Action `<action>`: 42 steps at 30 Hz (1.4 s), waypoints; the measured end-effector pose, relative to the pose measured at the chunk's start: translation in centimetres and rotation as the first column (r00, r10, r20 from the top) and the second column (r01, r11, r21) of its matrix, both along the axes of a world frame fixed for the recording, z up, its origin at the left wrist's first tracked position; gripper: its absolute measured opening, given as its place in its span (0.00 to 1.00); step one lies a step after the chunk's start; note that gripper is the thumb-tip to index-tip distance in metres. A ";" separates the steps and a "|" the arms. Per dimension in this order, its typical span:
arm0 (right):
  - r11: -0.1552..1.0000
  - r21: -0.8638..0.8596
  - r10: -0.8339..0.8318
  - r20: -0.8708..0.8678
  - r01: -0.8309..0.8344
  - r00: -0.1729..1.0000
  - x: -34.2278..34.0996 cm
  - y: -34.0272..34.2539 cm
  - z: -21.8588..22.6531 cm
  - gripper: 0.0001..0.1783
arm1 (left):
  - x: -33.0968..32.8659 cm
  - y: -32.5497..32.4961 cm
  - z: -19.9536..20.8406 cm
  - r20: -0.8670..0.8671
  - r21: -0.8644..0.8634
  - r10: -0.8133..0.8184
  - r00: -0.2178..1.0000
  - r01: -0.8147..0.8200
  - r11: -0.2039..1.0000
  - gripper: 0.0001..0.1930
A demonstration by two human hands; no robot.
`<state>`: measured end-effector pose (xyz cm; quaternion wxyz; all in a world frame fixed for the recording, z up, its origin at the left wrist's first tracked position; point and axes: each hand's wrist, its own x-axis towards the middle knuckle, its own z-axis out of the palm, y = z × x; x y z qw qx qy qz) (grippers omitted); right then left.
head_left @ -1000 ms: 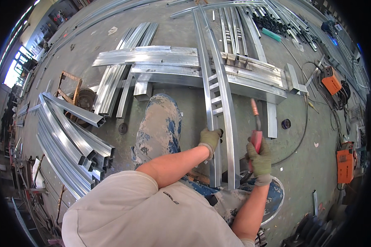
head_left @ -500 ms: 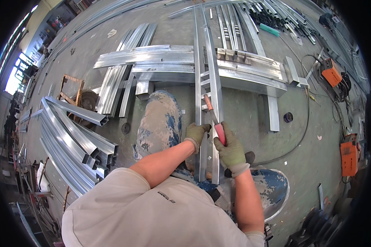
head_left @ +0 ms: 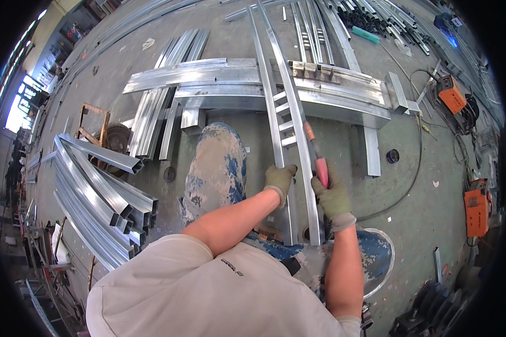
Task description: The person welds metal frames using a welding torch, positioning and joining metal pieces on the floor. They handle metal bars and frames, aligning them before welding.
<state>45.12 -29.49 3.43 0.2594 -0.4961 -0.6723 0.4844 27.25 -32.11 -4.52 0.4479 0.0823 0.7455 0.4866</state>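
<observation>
A long ladder-like metal frame [head_left: 297, 121], two bright tubes joined by several short rungs, rests across a raised stack of metal profiles [head_left: 219, 100]. Its near end comes down between my knees, slanting slightly. My gloved left hand [head_left: 280, 181] is closed around the left tube, below the lowest visible rung. In my gloved right hand [head_left: 333, 194] is a welding torch [head_left: 320, 168] with a red handle and a coppery tip, pointing away from me along the outside of the right tube. The right hand lies against that tube; its fingertips are partly hidden.
Metal channels [head_left: 93, 210] lie piled at my left, near a rusty wheeled cart [head_left: 104, 132]. Two orange welding machines [head_left: 452, 95] stand at the right, with a dark cable [head_left: 417, 174] curving over the floor toward me. More tubes [head_left: 376, 22] are heaped far right.
The frame has swung: its near end moved right and its far end slightly left. Both hands shifted right with it, the left still gripping the tube, the right still holding the torch.
</observation>
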 end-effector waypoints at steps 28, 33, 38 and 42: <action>0.955 0.077 -0.239 -0.365 0.285 0.900 8.7 5.5 17.9 0.26 | -1.8 1.7 0.8 -0.061 -0.100 -0.342 0.938 0.335 0.937 0.42; 0.993 0.094 -0.030 -0.402 0.074 0.915 5.2 7.0 20.5 0.27 | -4.5 2.6 2.6 0.110 -0.083 -0.638 0.762 0.647 0.758 0.47; 0.980 -0.196 -0.022 -0.157 -0.009 0.987 1.0 8.6 15.8 0.27 | -6.3 3.1 5.9 0.112 -0.171 -0.789 0.604 0.794 0.584 0.42; 0.911 -0.387 0.072 -0.196 -0.145 0.978 -1.1 9.9 12.9 0.29 | -7.7 4.1 8.0 -0.174 -0.400 -0.957 0.230 0.872 0.282 0.37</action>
